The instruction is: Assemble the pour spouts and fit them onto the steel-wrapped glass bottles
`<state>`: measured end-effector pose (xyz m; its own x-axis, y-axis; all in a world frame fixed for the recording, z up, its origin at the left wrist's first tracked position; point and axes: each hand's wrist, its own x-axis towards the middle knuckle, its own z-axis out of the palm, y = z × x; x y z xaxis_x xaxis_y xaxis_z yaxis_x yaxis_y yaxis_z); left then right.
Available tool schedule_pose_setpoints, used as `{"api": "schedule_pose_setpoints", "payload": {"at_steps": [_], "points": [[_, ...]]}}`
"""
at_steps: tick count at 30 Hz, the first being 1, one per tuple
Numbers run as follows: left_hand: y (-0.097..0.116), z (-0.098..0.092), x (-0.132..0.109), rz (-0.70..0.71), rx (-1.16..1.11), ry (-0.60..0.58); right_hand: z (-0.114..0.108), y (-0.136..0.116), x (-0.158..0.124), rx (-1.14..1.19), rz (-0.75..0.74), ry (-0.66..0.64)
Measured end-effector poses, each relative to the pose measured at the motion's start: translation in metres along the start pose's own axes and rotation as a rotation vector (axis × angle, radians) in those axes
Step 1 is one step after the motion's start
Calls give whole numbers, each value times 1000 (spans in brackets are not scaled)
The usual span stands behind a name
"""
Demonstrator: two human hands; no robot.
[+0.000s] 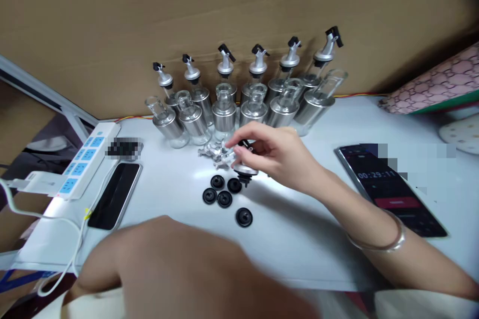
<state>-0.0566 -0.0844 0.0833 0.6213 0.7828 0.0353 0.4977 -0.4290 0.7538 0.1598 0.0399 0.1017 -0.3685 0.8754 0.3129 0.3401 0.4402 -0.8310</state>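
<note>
My right hand (284, 157) pinches a pourer spout (246, 170) with a silver cap, a black stopper pointing down and a black lever. It is held above the table, just right of a small pile of silver spout parts (211, 152). Several round black stopper discs (224, 199) lie below and to the left of it, one apart from the others. Large and blurred in the foreground is my left hand (179, 264), close to the camera; its fingers cannot be made out.
Behind stand two rows of glass bottles with steel sleeves: open-necked ones (224, 114) in front, ones with spouts (258, 62) behind. A power strip (88, 159) and a phone (115, 197) are at left. Another phone showing a timer (389, 189) lies right, near a pink patterned item (437, 77).
</note>
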Motion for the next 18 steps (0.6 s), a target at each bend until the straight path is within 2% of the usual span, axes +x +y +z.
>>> {"api": "schedule_pose_setpoints", "payload": {"at_steps": [3, 5, 6, 7, 8, 9, 11, 15, 18], "points": [[-5, -14, 60, -10, -71, -62, 9, 12, -13, 71, 30, 122], [-15, -7, 85, -43, -65, 179, 15, 19, -23, 92, 79, 211], [-21, -1, 92, -42, -45, 248, 18, 22, -29, 99, 112, 247], [-27, 7, 94, -34, -15, 321, 21, 24, -34, 105, 144, 278], [-33, 15, 94, 5, 31, 345, 24, 26, -39, 106, 169, 292], [-37, 21, 92, 26, 90, 294, 26, 27, -43, 103, 188, 296], [-43, 28, 87, 83, 206, 270, 30, 28, -51, 95, 199, 269], [-42, 23, 87, 132, 357, 244, 33, 26, -56, 62, 156, 247], [-43, 16, 90, 204, 323, 216, 28, 26, -56, -49, 78, 198]]}}
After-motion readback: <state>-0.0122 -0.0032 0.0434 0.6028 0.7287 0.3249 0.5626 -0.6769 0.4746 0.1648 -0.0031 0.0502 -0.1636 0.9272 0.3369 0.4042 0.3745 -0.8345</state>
